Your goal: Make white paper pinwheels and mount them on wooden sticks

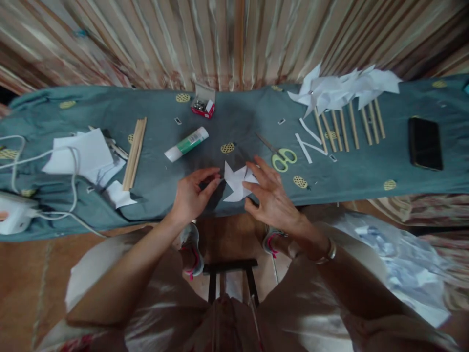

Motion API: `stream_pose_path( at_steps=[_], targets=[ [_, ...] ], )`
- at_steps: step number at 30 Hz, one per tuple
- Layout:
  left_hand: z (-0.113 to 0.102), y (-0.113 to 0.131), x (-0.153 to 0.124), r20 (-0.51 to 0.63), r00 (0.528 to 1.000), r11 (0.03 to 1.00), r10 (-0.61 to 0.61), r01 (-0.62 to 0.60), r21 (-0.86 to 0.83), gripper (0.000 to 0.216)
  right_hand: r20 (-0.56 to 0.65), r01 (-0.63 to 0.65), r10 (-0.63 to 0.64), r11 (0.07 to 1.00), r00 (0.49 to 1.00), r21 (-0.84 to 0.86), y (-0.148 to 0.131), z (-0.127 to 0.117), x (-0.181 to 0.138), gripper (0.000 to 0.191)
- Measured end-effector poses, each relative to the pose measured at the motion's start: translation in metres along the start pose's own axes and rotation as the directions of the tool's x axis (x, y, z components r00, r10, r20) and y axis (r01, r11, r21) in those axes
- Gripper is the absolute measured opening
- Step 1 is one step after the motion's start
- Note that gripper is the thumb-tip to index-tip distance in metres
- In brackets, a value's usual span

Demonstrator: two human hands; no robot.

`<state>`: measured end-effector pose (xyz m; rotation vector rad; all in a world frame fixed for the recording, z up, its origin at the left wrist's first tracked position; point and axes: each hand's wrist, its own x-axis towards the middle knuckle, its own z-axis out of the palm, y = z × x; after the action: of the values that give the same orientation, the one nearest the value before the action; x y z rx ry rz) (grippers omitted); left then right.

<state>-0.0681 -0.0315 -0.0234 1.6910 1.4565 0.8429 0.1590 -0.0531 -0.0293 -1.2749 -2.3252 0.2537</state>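
A folded white paper pinwheel [234,182] lies near the front edge of the cloth-covered table. My right hand [271,196] grips its right side, with fingers over the paper and the thumb below. Just left of the pinwheel, my left hand [192,193] is closed in a pinch; whatever sits between the fingertips is too small to name. Beyond my hands are a glue stick [186,144], a small open red-and-white box [203,101] of metal pins, and scissors [280,155] with light green handles.
Several finished pinwheels [344,90] on wooden sticks lie at the back right, beside paper strips [309,142]. A black phone [425,143] is far right. At left are loose wooden sticks [134,154], white paper sheets [82,156] and a white cable [75,181].
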Motion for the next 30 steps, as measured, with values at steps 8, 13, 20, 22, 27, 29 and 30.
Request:
stream_pose_path(
  at_steps=[8,13,20,22,27,29,30],
  targets=[
    [0.006,-0.001,0.006,0.072,0.976,0.894,-0.207,0.218,-0.392,0.060,-0.064,0.020,-0.016,0.999,0.998,0.050,0.008,0.008,0.001,0.023],
    [0.015,0.015,-0.006,0.175,0.921,0.588,-0.349,0.360,-0.724,0.095,-0.107,0.003,0.004,0.998,0.994,0.066,0.012,0.011,0.001,0.025],
    [0.024,0.038,-0.007,0.266,0.835,0.396,-0.482,0.478,-0.784,0.085,-0.175,-0.011,0.027,0.996,0.984,0.093,0.008,0.011,0.006,0.024],
    [0.026,0.039,-0.002,0.273,0.837,0.382,-0.475,0.475,-0.793,0.080,-0.187,-0.005,0.021,0.996,0.982,0.088,0.006,0.011,0.008,0.024],
    [0.031,0.037,0.005,0.269,0.872,0.395,-0.410,0.436,-0.809,0.072,-0.199,0.045,-0.039,0.999,0.979,0.027,0.004,0.011,0.011,0.025],
    [0.032,0.037,0.007,0.256,0.886,0.395,-0.387,0.411,-0.822,0.069,-0.196,0.046,-0.045,0.999,0.979,0.002,0.003,0.010,0.012,0.027],
    [0.032,0.037,0.008,0.250,0.893,0.392,-0.374,0.396,-0.830,0.068,-0.198,0.047,-0.047,0.999,0.979,-0.006,0.002,0.010,0.013,0.029]
  ],
)
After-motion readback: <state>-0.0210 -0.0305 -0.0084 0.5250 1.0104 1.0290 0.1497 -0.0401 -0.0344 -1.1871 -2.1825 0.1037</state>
